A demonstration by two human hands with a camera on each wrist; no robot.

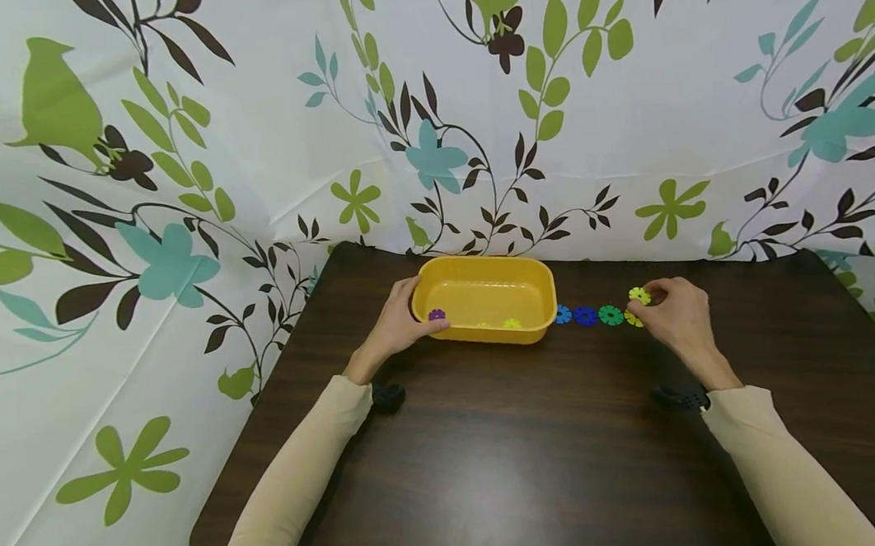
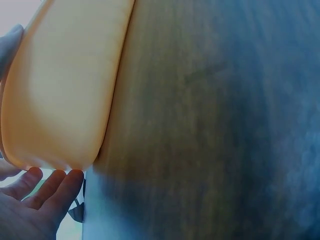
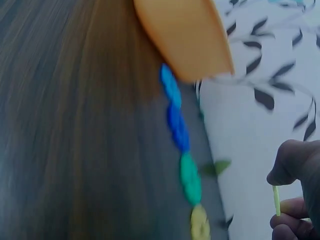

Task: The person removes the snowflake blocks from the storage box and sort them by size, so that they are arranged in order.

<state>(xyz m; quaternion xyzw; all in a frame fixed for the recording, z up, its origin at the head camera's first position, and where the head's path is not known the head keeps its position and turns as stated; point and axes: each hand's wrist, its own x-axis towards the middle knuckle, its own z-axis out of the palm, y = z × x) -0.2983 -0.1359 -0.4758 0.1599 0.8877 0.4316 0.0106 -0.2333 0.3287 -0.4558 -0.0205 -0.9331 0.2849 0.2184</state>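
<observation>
A yellow basin [image 1: 485, 333] stands near the table's back edge, holding a purple disc [image 1: 436, 315] and a yellow-green one [image 1: 512, 324]. My left hand [image 1: 401, 320] grips the basin's left end, thumb over the near rim; the left wrist view shows fingertips of that hand [image 2: 37, 205] against its wall. To the basin's right runs a row of notched discs: light blue [image 1: 563, 314], dark blue [image 1: 585, 315], green [image 1: 611, 316] and yellow [image 1: 633, 319]. Above the yellow one, my right hand [image 1: 677, 314] pinches a yellow-green disc [image 1: 638, 295], seen edge-on in the right wrist view.
The dark wooden table [image 1: 476, 444] reaches toward me, with a patterned cloth [image 1: 267, 133] hanging behind and at its left. Black bands show at both wrists.
</observation>
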